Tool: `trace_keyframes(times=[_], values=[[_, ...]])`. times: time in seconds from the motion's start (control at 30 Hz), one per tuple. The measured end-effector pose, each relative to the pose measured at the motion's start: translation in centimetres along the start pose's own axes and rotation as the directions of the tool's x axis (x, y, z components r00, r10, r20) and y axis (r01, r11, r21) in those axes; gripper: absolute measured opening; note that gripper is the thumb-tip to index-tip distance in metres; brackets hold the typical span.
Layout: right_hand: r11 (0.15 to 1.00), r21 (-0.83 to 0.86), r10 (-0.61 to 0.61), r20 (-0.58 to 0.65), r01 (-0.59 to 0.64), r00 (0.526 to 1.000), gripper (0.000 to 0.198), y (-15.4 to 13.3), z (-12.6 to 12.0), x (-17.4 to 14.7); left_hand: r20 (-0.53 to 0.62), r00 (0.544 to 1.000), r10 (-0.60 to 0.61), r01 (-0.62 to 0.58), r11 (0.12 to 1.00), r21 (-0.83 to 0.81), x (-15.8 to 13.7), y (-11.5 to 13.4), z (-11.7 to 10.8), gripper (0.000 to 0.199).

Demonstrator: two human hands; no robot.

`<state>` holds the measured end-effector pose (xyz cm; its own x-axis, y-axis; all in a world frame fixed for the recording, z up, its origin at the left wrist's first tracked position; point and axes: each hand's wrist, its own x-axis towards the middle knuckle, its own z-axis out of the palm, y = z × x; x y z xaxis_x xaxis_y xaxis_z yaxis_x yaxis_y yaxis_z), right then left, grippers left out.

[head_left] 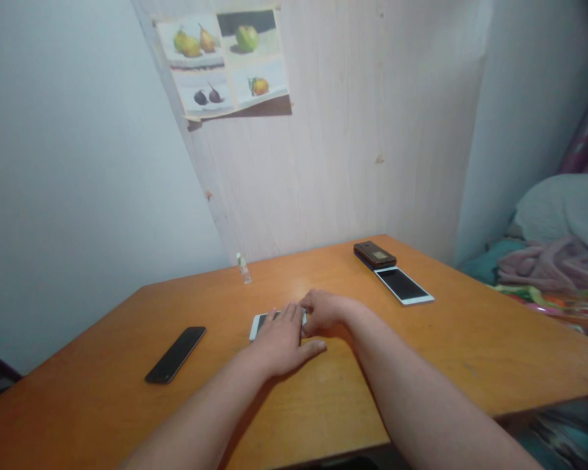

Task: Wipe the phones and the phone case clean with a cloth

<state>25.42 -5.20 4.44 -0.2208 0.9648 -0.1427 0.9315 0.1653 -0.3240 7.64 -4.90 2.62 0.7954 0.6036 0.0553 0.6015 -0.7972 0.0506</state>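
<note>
A white smartphone [253, 328] with a dark screen lies on the table in front of me, mostly covered by my hands. My left hand [283, 343] rests flat across it, fingers extended and thumb pointing right. At the phone's right end, my right hand [322, 311] is closed, with its thumb and fingers bent around the edge; the exact grip is partly hidden behind the left hand. To the left of my hands lies a black smartphone [176, 354].
On the wooden table [318, 411], a small clear bottle [244, 268] stands at the back. A white tablet-like device [404, 286] lies at the right, touching a dark brown phone case [375, 253]. A fruit poster [228, 64] hangs on the wall. Bedding [558, 248] is piled at the right.
</note>
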Motion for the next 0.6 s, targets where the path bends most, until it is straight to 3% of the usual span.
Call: trace_keyframes(times=[0.27,0.6], values=[[1.0,0.012,-0.008,0.008,0.008,1.0,0.043,0.2,0.2,0.3,0.014,1.0,0.021,-0.021,1.0,0.016,-2.9,0.5,-0.2,0.102],[0.999,0.038,-0.02,-0.015,0.021,1.0,0.041,0.1,0.2,-0.1,-0.046,0.999,-0.016,0.016,1.0,-0.012,-0.7,-0.3,0.7,0.095]])
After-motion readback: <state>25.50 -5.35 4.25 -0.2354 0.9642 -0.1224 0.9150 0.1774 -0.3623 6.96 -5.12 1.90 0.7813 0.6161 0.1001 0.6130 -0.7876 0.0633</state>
